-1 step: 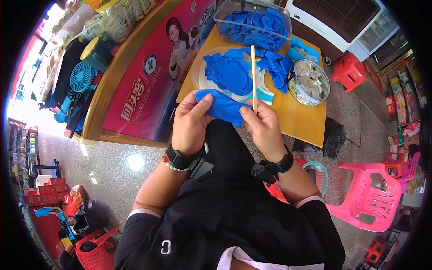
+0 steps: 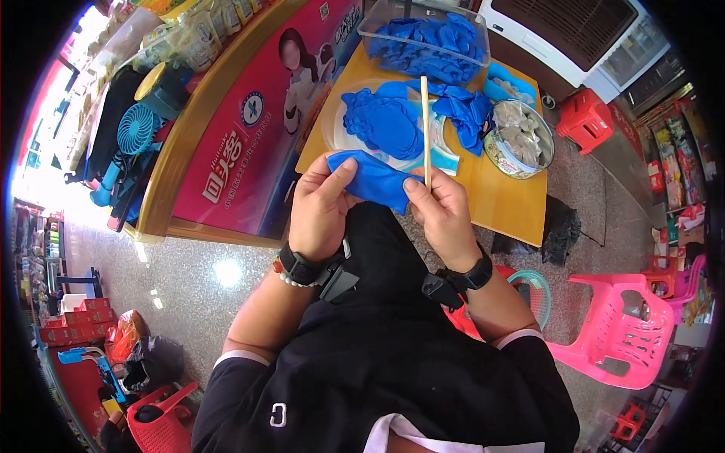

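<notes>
your left hand (image 2: 321, 204) pinches one end of a blue sheet (image 2: 370, 181), thumb on top and fingers behind it. your right hand (image 2: 442, 215) grasps the other end under its thumb and also holds a wooden stick (image 2: 426, 128), which rises from it. the sheet is thin, smooth and slightly shiny, roughly a slanted oblong, held up between your hands at the near side of the table (image 2: 513, 208).

that tabletop is flat, smooth and yellow-brown. on it, a stack of blue pieces (image 2: 385, 124) lies fairly flat, with rounded, ruffled edges, on a pale plate (image 2: 333, 132). loose blue pieces (image 2: 472, 121) sit limp and wrinkled just beside the stack. a clear plastic box (image 2: 367, 27) with straight walls holds a crumpled blue heap (image 2: 427, 45). the round tin (image 2: 504, 160), patterned outside, holds soft, creased greyish pieces (image 2: 521, 136); a light blue basket (image 2: 494, 73) stands next to it.

compared with the earlier frame, you can see no clear difference: your grip, the sheet and the stick are all in the same place.
</notes>
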Action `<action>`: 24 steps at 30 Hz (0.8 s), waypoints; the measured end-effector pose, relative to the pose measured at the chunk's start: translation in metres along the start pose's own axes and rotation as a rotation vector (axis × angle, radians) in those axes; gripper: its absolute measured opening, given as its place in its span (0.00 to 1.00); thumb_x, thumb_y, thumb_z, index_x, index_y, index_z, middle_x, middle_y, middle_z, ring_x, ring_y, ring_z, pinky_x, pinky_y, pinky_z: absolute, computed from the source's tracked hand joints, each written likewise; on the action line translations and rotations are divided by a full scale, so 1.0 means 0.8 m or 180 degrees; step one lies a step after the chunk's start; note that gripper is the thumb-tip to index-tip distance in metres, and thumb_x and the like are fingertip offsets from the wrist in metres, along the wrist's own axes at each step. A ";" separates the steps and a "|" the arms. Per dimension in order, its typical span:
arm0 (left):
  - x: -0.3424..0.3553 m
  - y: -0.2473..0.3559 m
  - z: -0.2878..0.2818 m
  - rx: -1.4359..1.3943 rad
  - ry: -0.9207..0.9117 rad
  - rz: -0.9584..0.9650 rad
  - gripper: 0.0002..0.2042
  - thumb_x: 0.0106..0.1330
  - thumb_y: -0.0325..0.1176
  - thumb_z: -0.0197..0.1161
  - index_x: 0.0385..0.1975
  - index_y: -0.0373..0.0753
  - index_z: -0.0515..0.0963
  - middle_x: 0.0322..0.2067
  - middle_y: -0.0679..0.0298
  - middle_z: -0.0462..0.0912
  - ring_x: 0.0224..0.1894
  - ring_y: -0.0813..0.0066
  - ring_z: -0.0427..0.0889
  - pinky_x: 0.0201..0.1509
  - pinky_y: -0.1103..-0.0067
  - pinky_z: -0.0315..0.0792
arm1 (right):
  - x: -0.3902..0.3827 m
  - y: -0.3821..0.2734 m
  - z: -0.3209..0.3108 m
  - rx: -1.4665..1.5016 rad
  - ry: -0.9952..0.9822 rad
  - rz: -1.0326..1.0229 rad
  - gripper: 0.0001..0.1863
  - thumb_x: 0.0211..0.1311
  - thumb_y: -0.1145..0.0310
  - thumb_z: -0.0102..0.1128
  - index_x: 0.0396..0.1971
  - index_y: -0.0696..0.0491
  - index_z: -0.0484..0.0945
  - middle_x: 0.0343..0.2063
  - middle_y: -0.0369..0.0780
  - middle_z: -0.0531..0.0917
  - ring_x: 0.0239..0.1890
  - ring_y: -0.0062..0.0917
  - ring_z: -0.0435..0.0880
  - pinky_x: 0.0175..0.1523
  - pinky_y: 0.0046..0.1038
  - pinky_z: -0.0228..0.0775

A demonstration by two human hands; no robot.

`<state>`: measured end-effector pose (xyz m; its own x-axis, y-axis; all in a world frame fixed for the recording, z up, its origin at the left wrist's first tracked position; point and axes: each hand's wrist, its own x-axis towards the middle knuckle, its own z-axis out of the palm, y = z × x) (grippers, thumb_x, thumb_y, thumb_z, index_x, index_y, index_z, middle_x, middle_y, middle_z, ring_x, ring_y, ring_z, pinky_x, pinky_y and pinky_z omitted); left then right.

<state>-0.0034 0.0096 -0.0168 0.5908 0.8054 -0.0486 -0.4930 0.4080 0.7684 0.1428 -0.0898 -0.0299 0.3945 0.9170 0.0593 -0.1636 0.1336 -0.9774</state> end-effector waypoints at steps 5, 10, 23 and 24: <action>0.002 0.008 -0.005 0.0581 0.0102 -0.0203 0.06 0.66 0.30 0.59 0.35 0.35 0.77 0.31 0.68 0.80 0.33 0.83 0.78 0.38 0.85 0.71 | 0.000 0.012 -0.002 -0.0535 -0.0024 -0.0366 0.07 0.63 0.71 0.58 0.37 0.59 0.76 0.20 0.26 0.71 0.22 0.07 0.63 0.27 0.14 0.56; 0.005 -0.009 -0.011 0.1172 0.0257 0.0584 0.05 0.65 0.30 0.61 0.33 0.36 0.78 0.29 0.73 0.79 0.29 0.89 0.73 0.33 0.89 0.66 | 0.002 0.011 -0.003 -0.0514 0.0061 -0.0266 0.06 0.63 0.71 0.58 0.36 0.58 0.76 0.19 0.28 0.71 0.20 0.07 0.63 0.25 0.14 0.55; 0.008 -0.014 -0.024 0.0767 -0.0025 -0.0398 0.08 0.67 0.32 0.59 0.39 0.34 0.76 0.33 0.63 0.81 0.33 0.77 0.82 0.35 0.82 0.79 | 0.003 0.022 -0.010 0.0216 0.0085 0.0118 0.06 0.65 0.69 0.57 0.34 0.56 0.75 0.20 0.28 0.71 0.20 0.08 0.64 0.25 0.14 0.54; 0.009 -0.018 -0.025 0.0965 0.0033 -0.0258 0.08 0.67 0.32 0.57 0.39 0.34 0.76 0.32 0.62 0.82 0.31 0.76 0.83 0.34 0.82 0.79 | 0.003 0.027 -0.012 -0.0086 0.0157 0.0039 0.06 0.65 0.69 0.56 0.34 0.56 0.74 0.21 0.28 0.71 0.22 0.09 0.65 0.27 0.15 0.56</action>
<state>-0.0050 0.0181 -0.0412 0.6130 0.7805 -0.1228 -0.2308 0.3256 0.9169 0.1487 -0.0880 -0.0528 0.4367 0.8988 0.0378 -0.1446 0.1116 -0.9832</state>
